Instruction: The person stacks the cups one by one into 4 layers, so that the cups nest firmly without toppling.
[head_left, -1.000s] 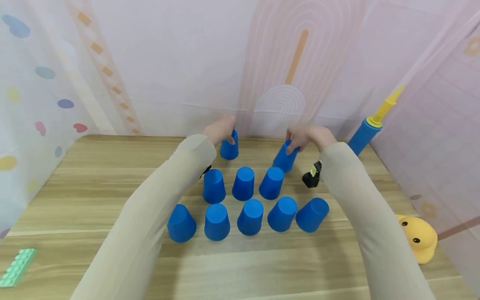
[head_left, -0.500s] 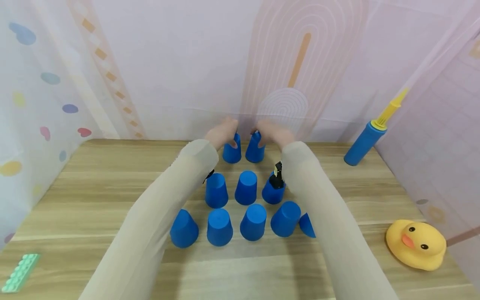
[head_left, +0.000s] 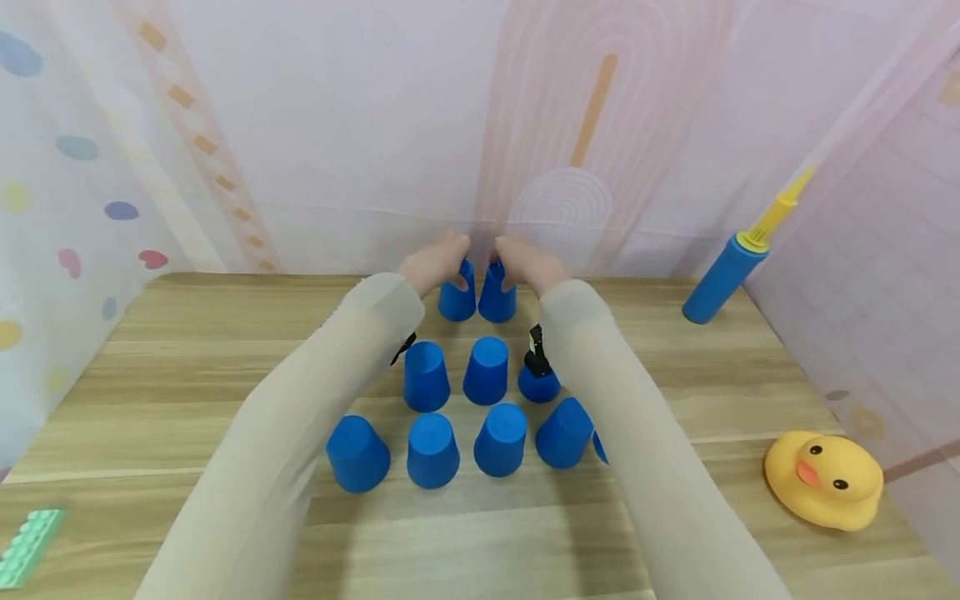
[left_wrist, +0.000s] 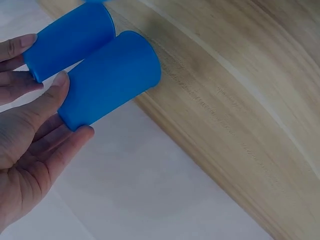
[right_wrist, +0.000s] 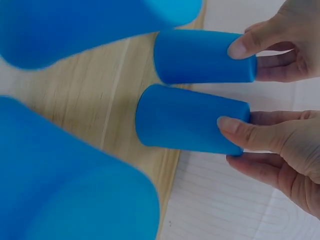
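Table (head_left: 187,350): pale wood planks; near edge cut off by the bottom of the head view, much of the middle covered by both sleeves.
Backdrop (head_left: 337,125): pink and white printed sheets on three sides, meeting the table at its far edge.
Sleeves: beige, both reach to the far side of the table; the right sleeve (head_left: 637,467) hides parts of two cups.
Pump (head_left: 723,271): blue barrel, yellow handle, leaning at the far right against the backdrop.
Duck (head_left: 825,479): yellow, near right, well apart from the cups.
Brick plate (head_left: 26,546): green, near left, cut off by the picture edge.
Cup rows: all upside down. Near row (head_left: 431,450) shows four cups plus a sliver of a fifth behind the right sleeve. Middle row (head_left: 487,371) has three; its right one is half covered by a black wrist device.
Left hand (head_left: 435,262): thumb and fingers clamped round the left far cup (head_left: 457,296), which stands on the table by the far edge.
Right hand (head_left: 525,262): thumb and fingers clamped on the right far cup (head_left: 497,296), just beside the left one; touching or not, cannot tell.
Wrist views: cup tops hidden under the fingers; near cups blurred in the right one.
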